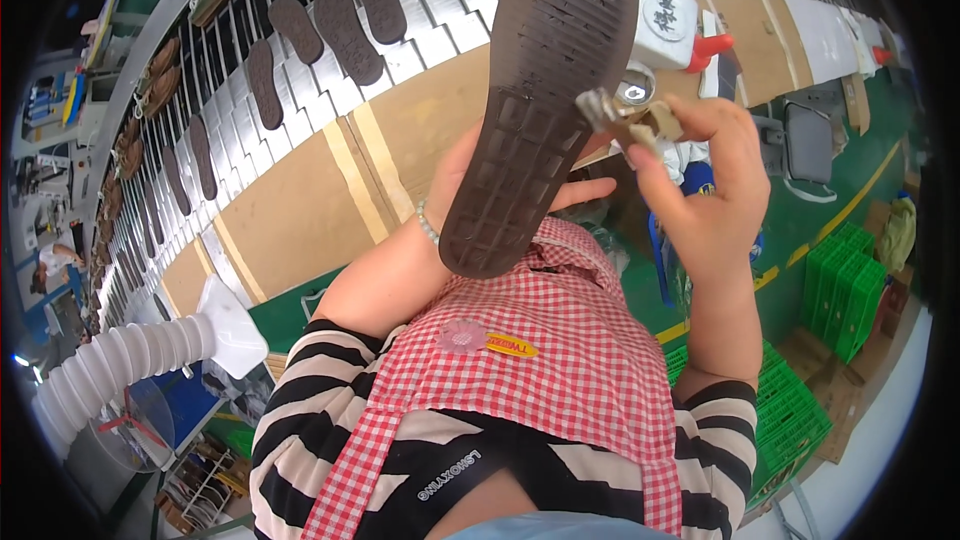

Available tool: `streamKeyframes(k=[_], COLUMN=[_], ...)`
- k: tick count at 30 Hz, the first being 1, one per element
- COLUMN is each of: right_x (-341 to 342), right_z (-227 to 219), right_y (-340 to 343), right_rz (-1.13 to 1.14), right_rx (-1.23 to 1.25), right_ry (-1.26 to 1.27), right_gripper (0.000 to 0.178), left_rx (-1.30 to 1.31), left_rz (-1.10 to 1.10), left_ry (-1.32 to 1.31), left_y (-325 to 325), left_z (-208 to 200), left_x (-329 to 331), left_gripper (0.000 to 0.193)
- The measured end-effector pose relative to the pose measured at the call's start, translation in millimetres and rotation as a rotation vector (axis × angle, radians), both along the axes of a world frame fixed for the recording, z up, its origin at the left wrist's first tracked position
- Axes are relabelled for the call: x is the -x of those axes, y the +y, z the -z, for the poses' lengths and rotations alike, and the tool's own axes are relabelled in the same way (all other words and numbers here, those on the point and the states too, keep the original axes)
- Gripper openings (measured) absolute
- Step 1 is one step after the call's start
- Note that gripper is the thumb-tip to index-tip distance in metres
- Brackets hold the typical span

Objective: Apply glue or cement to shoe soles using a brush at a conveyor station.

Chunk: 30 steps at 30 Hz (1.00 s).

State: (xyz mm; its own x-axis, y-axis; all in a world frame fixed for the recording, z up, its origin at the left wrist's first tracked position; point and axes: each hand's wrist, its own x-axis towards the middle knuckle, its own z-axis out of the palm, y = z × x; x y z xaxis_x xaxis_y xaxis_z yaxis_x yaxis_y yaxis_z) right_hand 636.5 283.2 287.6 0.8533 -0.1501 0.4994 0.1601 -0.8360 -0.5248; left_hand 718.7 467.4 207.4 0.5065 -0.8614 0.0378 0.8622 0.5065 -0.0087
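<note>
A long dark brown shoe sole (535,105) is tilted upright in front of me, its ribbed and blocky tread facing up at the camera. My left hand (457,168) grips it from behind; most of the fingers are hidden, with a fingertip or two showing past its right edge. Pinched in my right hand (712,175) is a small brush (603,112) with a pale worn tip and a tan handle. That tip is at the sole's right edge, but I cannot tell whether it touches.
Beyond the cardboard-covered bench edge (290,205), a slatted metal conveyor (440,0) carries soles (348,35) and brown shoes (160,90). A white bottle with a red spout (665,25) stands by a metal cup (636,83). Green crates (845,290) sit right; a white duct (130,360) reaches in left.
</note>
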Motion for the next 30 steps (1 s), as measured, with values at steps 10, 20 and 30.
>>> streamKeyframes(k=[10,20,30], right_x=[-16,-17,-26], right_z=[-1,61,159], right_y=[-30,-84,-116], right_rz=[0.048,0.325,0.379], right_rx=[0.1,0.179,0.438], right_ry=[-0.032,0.056,0.258], right_gripper=[0.042,0.04,0.04], left_rx=[0.038,-0.293,-0.182], left_rz=[0.15,-0.31,-0.411], left_ry=[0.021,-0.346,0.177], left_y=[5,14,65], left_z=[19,76,152], left_x=[-4,-49,-60], left_gripper=[0.06,0.07,0.059])
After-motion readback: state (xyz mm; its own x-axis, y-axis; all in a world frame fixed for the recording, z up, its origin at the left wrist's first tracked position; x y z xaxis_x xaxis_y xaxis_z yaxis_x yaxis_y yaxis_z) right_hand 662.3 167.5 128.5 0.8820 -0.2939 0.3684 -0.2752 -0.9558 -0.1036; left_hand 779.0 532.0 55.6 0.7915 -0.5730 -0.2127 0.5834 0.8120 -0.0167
